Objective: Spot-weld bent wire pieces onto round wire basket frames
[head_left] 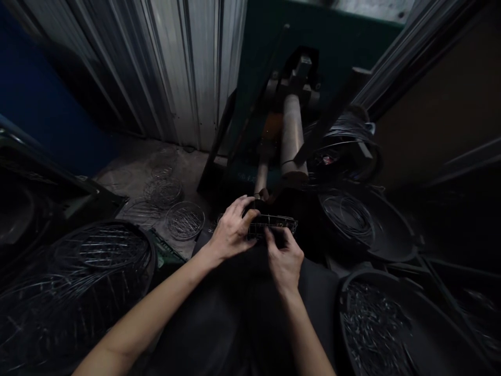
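Note:
A small wire grid piece lies edge-on in front of me, just below the machine's roller. My left hand curls over its left end, fingers wrapped on the wire frame. Just right of it, my right hand pinches the near edge of the same wire piece with thumb and forefinger. Both forearms reach forward over my dark-clothed lap.
A machine with a pale roller stands straight ahead. A dark tub of short wire bits sits at right, another tub with wire coils behind it. Round wire grids lie on the floor at left, beside a large bin.

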Tool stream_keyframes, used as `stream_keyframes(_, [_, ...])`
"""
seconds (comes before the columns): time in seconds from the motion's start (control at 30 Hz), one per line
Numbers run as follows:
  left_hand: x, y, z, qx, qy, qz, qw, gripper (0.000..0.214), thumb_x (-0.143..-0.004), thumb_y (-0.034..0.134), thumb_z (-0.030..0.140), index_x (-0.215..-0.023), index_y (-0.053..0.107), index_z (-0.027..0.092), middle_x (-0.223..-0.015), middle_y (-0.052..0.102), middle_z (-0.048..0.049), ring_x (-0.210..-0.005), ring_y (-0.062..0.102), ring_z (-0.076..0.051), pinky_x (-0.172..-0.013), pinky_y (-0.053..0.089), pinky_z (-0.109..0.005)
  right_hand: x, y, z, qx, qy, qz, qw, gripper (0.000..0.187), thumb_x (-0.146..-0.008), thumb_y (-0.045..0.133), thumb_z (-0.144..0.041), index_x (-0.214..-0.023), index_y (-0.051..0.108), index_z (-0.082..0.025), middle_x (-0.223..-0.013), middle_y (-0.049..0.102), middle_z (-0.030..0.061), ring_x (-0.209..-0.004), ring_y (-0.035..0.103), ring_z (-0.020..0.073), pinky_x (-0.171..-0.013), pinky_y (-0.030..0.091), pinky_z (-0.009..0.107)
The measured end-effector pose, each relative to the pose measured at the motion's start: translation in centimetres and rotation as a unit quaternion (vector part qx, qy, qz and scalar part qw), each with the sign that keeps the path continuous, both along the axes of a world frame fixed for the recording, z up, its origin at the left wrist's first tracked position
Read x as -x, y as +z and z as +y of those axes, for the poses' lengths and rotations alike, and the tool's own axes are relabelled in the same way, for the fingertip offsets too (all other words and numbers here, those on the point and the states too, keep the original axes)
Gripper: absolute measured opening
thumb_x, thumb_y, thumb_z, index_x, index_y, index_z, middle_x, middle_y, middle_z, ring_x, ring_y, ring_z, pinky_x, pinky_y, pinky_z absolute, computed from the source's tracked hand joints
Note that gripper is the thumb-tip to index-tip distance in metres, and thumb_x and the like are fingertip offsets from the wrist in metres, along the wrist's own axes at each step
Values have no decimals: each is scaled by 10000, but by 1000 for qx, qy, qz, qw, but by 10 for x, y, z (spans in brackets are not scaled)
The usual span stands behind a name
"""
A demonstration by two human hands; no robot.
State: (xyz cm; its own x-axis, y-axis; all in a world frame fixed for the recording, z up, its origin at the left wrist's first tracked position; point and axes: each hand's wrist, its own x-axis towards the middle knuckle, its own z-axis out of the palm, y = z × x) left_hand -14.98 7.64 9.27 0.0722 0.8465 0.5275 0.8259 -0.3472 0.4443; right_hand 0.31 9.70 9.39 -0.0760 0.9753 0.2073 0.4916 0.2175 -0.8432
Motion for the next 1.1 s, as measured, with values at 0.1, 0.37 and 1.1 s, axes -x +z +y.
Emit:
stream_keyframes(0.1, [2,-2,6,-16,-3,-7,1000,503,-640,688,181,-1090,463,174,-1346,385,-151,-1302,338,-318,-1028,406,-502,4,-5,4,-20,-10,3,1000,293,-817,554,-467,-788,627,-185,-717,662,13,-635,587,142,-622,437,236])
stream_keyframes(0.37, [5,-2,13,-47,-3,-21,999,456,-677,674,184,-1074,450,190,-1367,362,-141,-1327,315,-302,-1031,409,-493,7,-3,11,-80,-1,-6,997,229,-845,552,-404,-803,621,-190,-730,660,13,-640,592,139,-626,448,234])
stream_keyframes(1.1, [17,-12,35,-97,-28,20,995,395,-725,659,168,-1075,480,199,-1381,349,-130,-1354,278,-285,-1047,391,-505,16,-20,28,-80,7,28,996,256,-862,517,-424,-828,602,-185,-748,661,23,-651,614,142,-654,479,248])
